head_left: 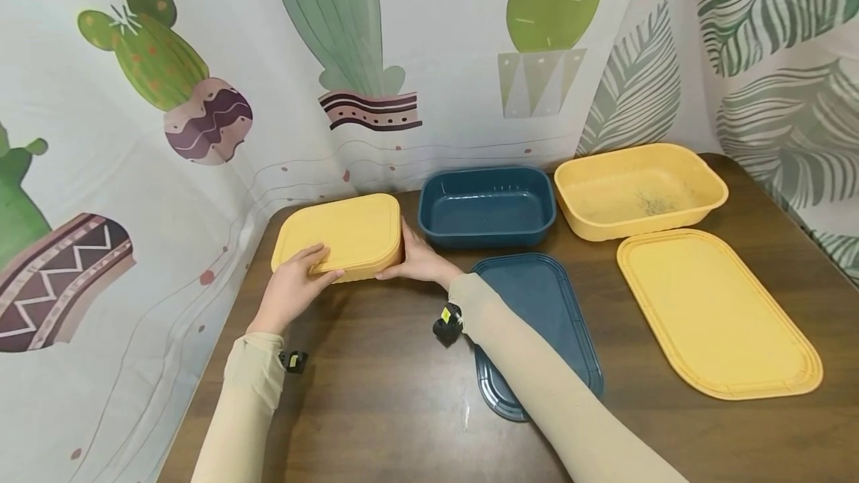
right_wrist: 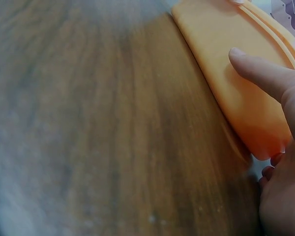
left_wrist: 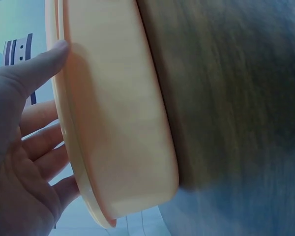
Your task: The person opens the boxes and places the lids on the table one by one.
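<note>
A lidded yellow food container [head_left: 342, 244] stands at the back left of the table, its yellow lid [head_left: 338, 226] on top. My left hand [head_left: 291, 285] rests on the lid's near left part. In the left wrist view, the left thumb [left_wrist: 42, 64] lies at the lid's rim, while the other fingers spread over the top. My right hand [head_left: 426, 259] holds the container's near right corner. Its thumb [right_wrist: 258, 71] presses the front wall, and its fingers go round the right side, partly hidden in the head view.
Right of the lidded container stands an uncovered dark blue container [head_left: 486, 215], with a dark blue lid [head_left: 537, 304] before it, partly under my right forearm. Farther right are an uncovered yellow container [head_left: 631, 192] and a second yellow lid [head_left: 721, 315]. A patterned cloth [head_left: 456, 43] hangs behind the table.
</note>
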{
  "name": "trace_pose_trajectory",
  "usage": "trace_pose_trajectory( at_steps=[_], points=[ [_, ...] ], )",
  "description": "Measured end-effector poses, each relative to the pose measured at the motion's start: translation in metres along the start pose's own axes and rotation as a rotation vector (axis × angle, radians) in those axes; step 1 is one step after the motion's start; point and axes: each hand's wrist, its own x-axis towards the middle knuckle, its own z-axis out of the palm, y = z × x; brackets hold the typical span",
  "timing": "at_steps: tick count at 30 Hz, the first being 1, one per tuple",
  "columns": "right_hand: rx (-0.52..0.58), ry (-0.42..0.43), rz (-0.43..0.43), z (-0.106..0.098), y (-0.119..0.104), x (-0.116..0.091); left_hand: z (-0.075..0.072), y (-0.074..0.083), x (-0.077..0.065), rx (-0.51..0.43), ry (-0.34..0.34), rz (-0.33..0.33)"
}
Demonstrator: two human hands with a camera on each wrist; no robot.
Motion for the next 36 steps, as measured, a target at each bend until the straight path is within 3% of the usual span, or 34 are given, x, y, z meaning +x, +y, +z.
trace_pose_trajectory(
  at_steps=[11, 26, 36],
  points=[
    [-0.015, 0.014, 0.014, -0.006, 0.011, -0.012, 0.013, 0.005, 0.001, -0.036, 0.027, 0.035],
    [-0.015, -0.02, 0.003, -0.001, 0.003, -0.001, -0.003, 0.0, -0.006, 0.008, 0.098, 0.048],
    [-0.016, -0.024, 0.004, 0.0, 0.001, 0.001, 0.001, 0.0, -0.006, 0.064, 0.15, 0.065]
  ],
)
